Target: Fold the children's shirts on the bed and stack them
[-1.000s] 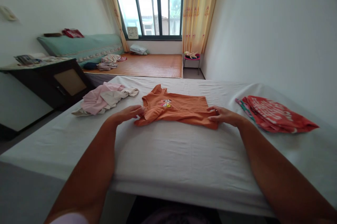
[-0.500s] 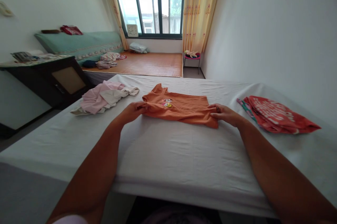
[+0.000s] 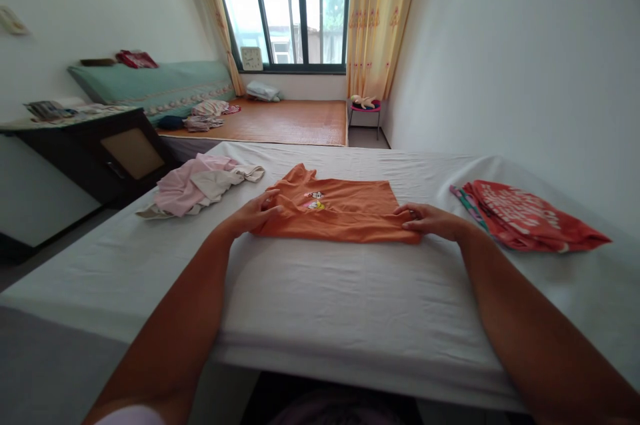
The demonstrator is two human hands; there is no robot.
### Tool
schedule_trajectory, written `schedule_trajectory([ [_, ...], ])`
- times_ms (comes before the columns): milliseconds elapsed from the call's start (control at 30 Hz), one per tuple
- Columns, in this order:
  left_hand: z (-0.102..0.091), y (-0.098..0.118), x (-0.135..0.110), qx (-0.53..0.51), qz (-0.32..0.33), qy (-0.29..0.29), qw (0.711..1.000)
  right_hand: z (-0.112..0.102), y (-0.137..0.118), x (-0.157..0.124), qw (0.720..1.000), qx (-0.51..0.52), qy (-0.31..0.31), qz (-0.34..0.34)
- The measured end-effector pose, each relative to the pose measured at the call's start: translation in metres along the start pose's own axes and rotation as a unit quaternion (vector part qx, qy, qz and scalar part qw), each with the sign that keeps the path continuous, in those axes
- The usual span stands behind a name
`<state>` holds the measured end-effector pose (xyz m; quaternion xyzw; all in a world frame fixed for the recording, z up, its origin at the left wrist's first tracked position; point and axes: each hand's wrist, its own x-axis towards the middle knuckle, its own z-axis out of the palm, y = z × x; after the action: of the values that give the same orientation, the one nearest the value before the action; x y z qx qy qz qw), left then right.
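An orange T-shirt (image 3: 350, 208) with a small cartoon print lies spread sideways on the white-sheeted surface (image 3: 360, 305), its near edge fairly straight. At its left end, my left hand (image 3: 253, 213) has its fingers closed on the cloth. My right hand (image 3: 430, 220) grips the opposite end near the close corner, thumb below the curled fingers. Part of the left end is covered by my left hand.
Pink and cream clothes (image 3: 193, 185) lie heaped on the left. Folded red garments (image 3: 535, 218) rest on the right. Beyond stand a bed with a brown mat (image 3: 295, 120), a dark cabinet (image 3: 130, 152) and a small stool (image 3: 365, 107).
The T-shirt's near side has been drawn toward me and lies flatter and straighter. My left hand has shifted left and slightly nearer; my right hand has moved slightly right.
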<state>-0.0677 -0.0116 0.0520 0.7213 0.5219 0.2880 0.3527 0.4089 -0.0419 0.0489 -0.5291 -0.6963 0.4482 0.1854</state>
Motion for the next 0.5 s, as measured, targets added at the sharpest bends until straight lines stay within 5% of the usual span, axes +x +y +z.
schedule_trajectory([
  [100, 0.008, 0.007, 0.003, 0.010, 0.039, -0.016, 0.999, 0.001, -0.001, 0.000, 1.000, -0.008, -0.001, -0.007],
  [300, -0.002, 0.010, -0.006, -0.165, 0.045, -0.032, 0.985, 0.002, -0.001, 0.000, 1.000, 0.000, -0.006, -0.014],
  [500, -0.003, 0.009, -0.001, -0.025, 0.067, -0.087, 0.994, 0.002, -0.002, 0.000, 1.000, 0.002, -0.003, -0.013],
])
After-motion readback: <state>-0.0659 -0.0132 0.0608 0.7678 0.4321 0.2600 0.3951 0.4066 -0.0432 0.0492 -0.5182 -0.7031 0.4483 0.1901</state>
